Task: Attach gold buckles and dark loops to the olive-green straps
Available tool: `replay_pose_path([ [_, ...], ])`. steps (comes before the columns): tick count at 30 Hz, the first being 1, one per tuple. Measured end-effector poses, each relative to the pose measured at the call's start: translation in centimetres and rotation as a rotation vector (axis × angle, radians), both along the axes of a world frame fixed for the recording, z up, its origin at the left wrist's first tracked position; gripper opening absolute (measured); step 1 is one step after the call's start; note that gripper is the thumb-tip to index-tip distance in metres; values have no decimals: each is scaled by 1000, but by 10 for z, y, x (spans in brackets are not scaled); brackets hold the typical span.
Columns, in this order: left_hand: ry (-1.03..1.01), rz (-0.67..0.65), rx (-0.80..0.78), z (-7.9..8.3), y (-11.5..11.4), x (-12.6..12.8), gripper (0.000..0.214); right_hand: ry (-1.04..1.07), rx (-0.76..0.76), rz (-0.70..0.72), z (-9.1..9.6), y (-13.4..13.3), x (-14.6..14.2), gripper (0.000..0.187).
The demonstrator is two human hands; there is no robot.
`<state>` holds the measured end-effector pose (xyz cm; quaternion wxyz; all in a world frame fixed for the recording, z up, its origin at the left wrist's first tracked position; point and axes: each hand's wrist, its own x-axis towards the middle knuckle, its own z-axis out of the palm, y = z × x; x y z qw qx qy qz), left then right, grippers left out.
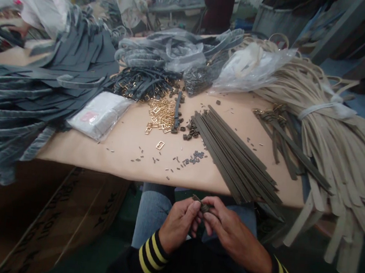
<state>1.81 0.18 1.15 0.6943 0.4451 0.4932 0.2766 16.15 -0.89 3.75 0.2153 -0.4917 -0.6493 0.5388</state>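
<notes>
My left hand point(179, 221) and my right hand point(229, 232) meet over my lap, just off the table's front edge. Between their fingertips is a small olive-brown strap piece point(204, 205), pinched from both sides; fingers cover much of it. On the table just beyond lies a fanned stack of olive-brown straps point(237, 155), its near ends past the edge. Small dark loops point(192, 132) sit by the stack's far end, next to a pile of gold buckles point(163, 113). One gold buckle point(160, 145) lies apart, with small grey bits point(195, 157) scattered to its right.
Dark grey straps point(83, 56) cover the left side, beige straps point(338, 140) the right, hanging over the edge. A white plastic-wrapped packet point(99, 114) lies left of the buckles. Bagged straps line the back. Below left stands a cardboard box point(72, 220). People are visible behind the table.
</notes>
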Motion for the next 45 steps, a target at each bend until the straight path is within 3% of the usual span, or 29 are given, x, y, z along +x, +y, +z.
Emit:
replay_pose_path([
  [3,-69,105,-45,-7,2,0,35,3,-24,8,-1,2,-1,19],
  [8,-125,45,-84,-8,7,-4,35,-13,-116,4,-1,10,-3,15],
  [12,-139,26,-87,3,20,-12,33,19,-216,7,0,18,-2,20],
  [14,-14,-31,13,13,36,-21,29,49,-261,-19,0,22,0,22],
  [16,249,-38,242,23,60,-34,20,61,-259,-71,-2,26,2,24],
  [19,728,118,654,33,105,-56,7,88,-264,-118,-7,31,3,25],
  [20,861,99,682,34,120,-63,5,103,-272,-120,-9,32,3,26],
  [23,931,33,655,32,153,-77,12,127,-292,-109,-16,33,3,29],
  [27,911,-59,630,27,167,-82,18,116,-270,-126,-22,33,4,26],
  [31,895,-80,680,28,152,-74,17,28,-133,-129,-18,35,6,21],
  [34,864,-120,706,30,123,-58,11,4,-79,-157,-10,36,4,23],
  [37,631,-384,640,30,83,-35,10,-19,-21,-174,-3,35,3,22],
  [39,469,-481,566,28,58,-22,10,-61,18,-155,-1,31,3,17],
  [42,310,-420,419,24,33,-9,12,-135,45,-121,0,23,6,18],
  [45,141,-299,136,18,19,-6,18,-110,-4,-68,0,14,11,22],
])
